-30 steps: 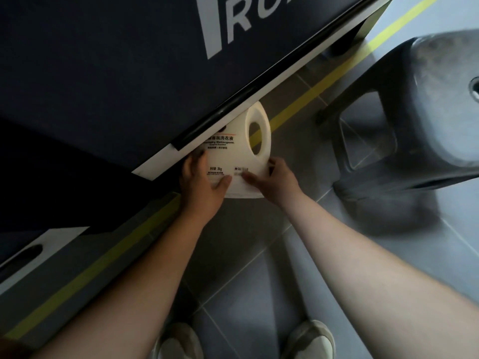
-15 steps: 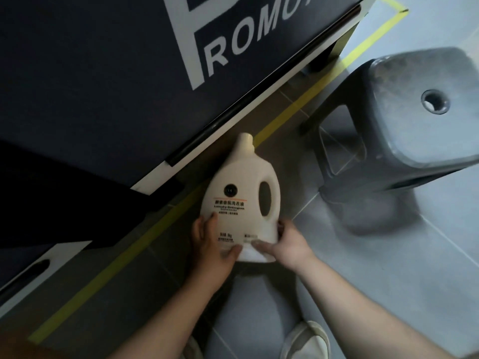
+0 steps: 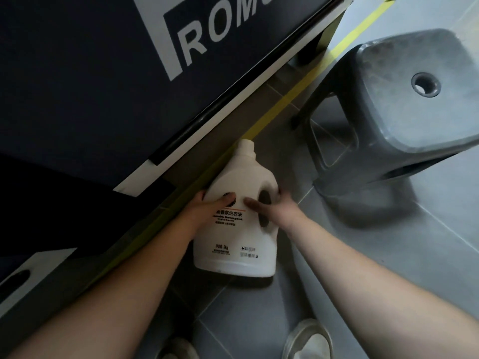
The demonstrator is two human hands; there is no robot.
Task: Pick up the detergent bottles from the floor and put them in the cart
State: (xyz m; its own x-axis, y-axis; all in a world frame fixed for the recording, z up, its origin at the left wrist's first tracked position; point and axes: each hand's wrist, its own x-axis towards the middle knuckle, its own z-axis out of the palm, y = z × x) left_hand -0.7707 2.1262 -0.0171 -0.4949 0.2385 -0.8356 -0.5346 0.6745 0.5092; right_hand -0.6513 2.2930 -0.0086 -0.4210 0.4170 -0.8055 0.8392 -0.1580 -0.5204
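Note:
A white detergent bottle point(image 3: 237, 237) with a handle hole and black label text lies on the grey tiled floor, cap pointing away from me toward the dark counter. My left hand point(image 3: 207, 207) grips its upper left shoulder, thumb laid across the front. My right hand point(image 3: 274, 207) holds the handle side, thumb on the front and fingers curled round the handle. No cart is in view.
A dark promotional counter point(image 3: 103, 86) with white lettering and a white lower edge overhangs the floor on the left. A grey plastic stool point(image 3: 401, 104) stands close on the right. Yellow tape point(image 3: 293, 94) runs along the floor. My shoes point(image 3: 308, 340) show at the bottom.
The bottle has come out from under the counter toward me. Both hands have shifted from its base up to its shoulder and handle.

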